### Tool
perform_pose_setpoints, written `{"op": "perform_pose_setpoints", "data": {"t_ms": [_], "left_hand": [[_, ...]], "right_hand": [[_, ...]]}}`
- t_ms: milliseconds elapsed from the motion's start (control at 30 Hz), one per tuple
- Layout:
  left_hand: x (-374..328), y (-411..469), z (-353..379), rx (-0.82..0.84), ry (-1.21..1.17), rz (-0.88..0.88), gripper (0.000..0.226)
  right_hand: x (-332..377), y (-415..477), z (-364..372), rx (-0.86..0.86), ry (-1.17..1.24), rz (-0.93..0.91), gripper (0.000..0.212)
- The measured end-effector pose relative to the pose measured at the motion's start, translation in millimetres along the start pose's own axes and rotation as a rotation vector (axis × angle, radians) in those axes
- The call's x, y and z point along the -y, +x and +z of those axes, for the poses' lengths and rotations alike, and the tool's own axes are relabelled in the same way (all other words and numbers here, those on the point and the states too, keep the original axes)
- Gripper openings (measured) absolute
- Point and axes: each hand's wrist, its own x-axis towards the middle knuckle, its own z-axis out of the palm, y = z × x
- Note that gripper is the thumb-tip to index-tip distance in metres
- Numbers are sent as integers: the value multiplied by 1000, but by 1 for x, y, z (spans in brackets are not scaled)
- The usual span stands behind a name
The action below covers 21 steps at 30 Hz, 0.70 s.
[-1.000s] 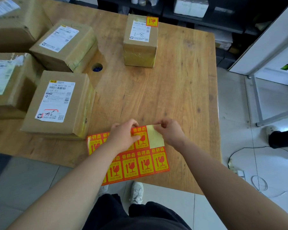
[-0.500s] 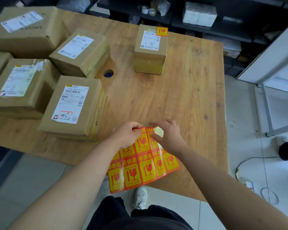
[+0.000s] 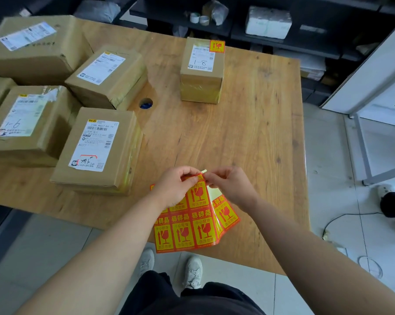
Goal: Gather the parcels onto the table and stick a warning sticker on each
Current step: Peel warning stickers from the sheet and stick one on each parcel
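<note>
A red-and-yellow warning sticker sheet (image 3: 187, 226) hangs lifted over the near edge of the wooden table (image 3: 248, 133). My left hand (image 3: 177, 189) pinches the sheet's top edge. My right hand (image 3: 228, 185) pinches a sticker corner at the top, beside the left fingers. Several brown parcels lie on the table's left: the nearest parcel (image 3: 98, 153), a parcel marked 1-6 (image 3: 26, 123), another parcel (image 3: 108, 76) and a big box (image 3: 35, 46) behind. A small parcel (image 3: 201, 71) stands apart at the back with a warning sticker (image 3: 217, 46) on its top corner.
A round cable hole (image 3: 146, 103) is in the table between the parcels. Dark shelving (image 3: 260, 23) with tape rolls and a white packet stands behind the table. A white frame (image 3: 364, 142) and a cable (image 3: 351, 217) are on the tiled floor to the right.
The sticker sheet went from lying flat on the table to being lifted and bent by both hands. My right hand moved to the sheet's top edge, close to the left fingers.
</note>
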Motion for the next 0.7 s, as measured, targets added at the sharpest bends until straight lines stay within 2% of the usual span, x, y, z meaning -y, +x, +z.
{"op": "perform_pose_setpoints", "data": {"t_ms": [167,433,700], "left_hand": [[-1,-2,4,-3,6,-16,14],[-1,-6,2,21,28,-55,16],[2,-3,8,-81,-97,-95,5]], "right_hand": [[4,0,0,-35,33,31,9],[9,1,-3,20,31,64,18],[5,-1,-3,22,99,70,7]]}}
